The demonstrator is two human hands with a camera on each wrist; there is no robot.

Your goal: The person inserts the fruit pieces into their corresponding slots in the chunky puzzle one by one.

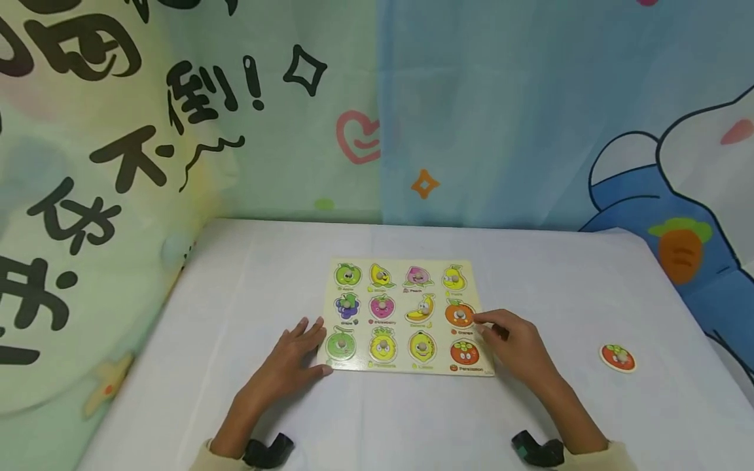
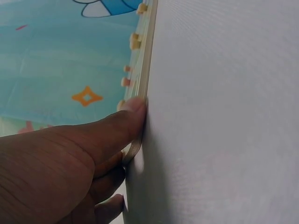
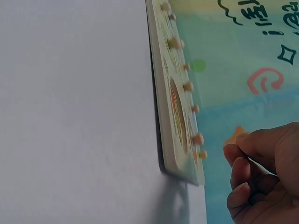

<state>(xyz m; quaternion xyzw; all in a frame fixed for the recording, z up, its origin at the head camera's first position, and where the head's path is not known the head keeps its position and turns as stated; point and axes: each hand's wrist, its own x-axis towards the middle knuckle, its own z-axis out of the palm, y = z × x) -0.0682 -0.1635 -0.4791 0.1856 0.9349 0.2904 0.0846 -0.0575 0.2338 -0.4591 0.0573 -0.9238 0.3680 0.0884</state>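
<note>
A wooden fruit peg puzzle board (image 1: pixel 365 320) lies flat on the table, its fruit pieces topped with small pale knobs. My left hand (image 1: pixel 292 358) holds the board's near left corner, thumb along the front edge (image 2: pixel 134 103) and fingertips at the left edge. Close by the right edge is my right hand (image 1: pixel 515 343), fingertips beside the orange piece (image 1: pixel 459 314), which sits in its recess. In the right wrist view its curled fingers (image 3: pixel 239 169) show nothing between them. Below the orange, the persimmon recess (image 1: pixel 465 354) shows only its printed picture, without a knob.
A loose red persimmon piece (image 1: pixel 618 358) lies on the white tablecloth (image 1: pixel 554 288) to the right of the board. A printed cloth backdrop (image 1: pixel 471 118) stands behind the table and along its left side. Black wrist cameras (image 1: pixel 538 449) sit at both sleeves.
</note>
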